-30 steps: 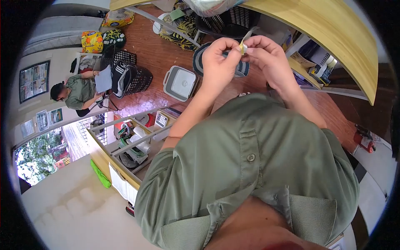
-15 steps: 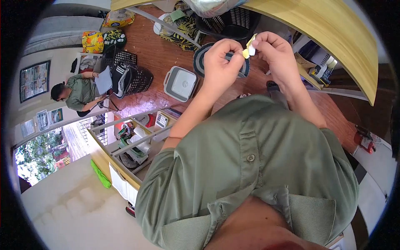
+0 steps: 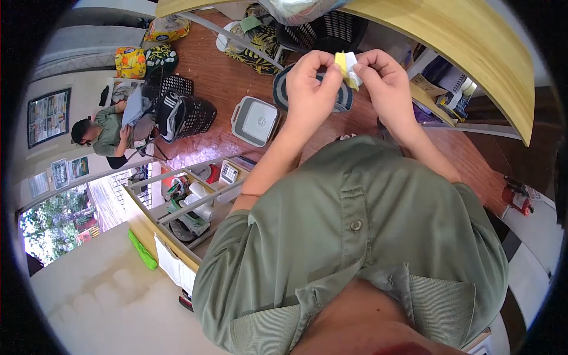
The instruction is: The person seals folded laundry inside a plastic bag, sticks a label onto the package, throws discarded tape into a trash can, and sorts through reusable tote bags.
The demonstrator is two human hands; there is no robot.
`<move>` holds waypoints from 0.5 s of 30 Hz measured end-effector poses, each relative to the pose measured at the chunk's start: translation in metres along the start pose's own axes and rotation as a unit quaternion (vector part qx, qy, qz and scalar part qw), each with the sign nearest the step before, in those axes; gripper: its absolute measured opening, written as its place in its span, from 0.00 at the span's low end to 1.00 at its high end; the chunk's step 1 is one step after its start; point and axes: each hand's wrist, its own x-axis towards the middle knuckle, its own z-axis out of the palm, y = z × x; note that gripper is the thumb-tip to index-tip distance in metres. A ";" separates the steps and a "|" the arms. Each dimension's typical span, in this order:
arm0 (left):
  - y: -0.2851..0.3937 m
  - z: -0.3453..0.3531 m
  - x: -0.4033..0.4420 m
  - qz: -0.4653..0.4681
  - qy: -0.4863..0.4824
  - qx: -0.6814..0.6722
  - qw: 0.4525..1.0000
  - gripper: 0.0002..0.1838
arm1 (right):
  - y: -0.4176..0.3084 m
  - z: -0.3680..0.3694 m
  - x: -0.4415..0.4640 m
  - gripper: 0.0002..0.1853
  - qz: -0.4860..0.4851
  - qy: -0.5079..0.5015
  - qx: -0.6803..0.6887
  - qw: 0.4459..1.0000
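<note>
In front of my chest, a small folded piece of yellow and white paper is held up between both hands. My left hand pinches its yellow left edge with thumb and forefinger. At the white right side, the thumb and fingertips of my right hand grip it. The paper's exact kind is too small to make out.
A wooden table curves across the top right, close beyond my hands. On the floor are a grey basin and a round rug. At left, a seated person handles cloth beside black laundry baskets.
The paper has turned and now shows a broader yellow and white face, and my hands have shifted slightly around it. The seated person's cloth has moved.
</note>
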 end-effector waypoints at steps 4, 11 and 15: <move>0.003 0.003 -0.005 -0.089 0.047 -0.165 0.981 0.02 | -0.003 0.006 -0.002 0.02 0.033 0.044 0.105 0.993; 0.010 0.003 0.001 -0.106 0.030 -0.264 0.958 0.06 | -0.006 0.010 -0.006 0.03 0.002 0.005 0.029 1.000; 0.007 0.002 0.000 -0.094 0.002 -0.194 0.976 0.07 | -0.003 0.006 -0.004 0.03 0.017 0.011 0.075 0.997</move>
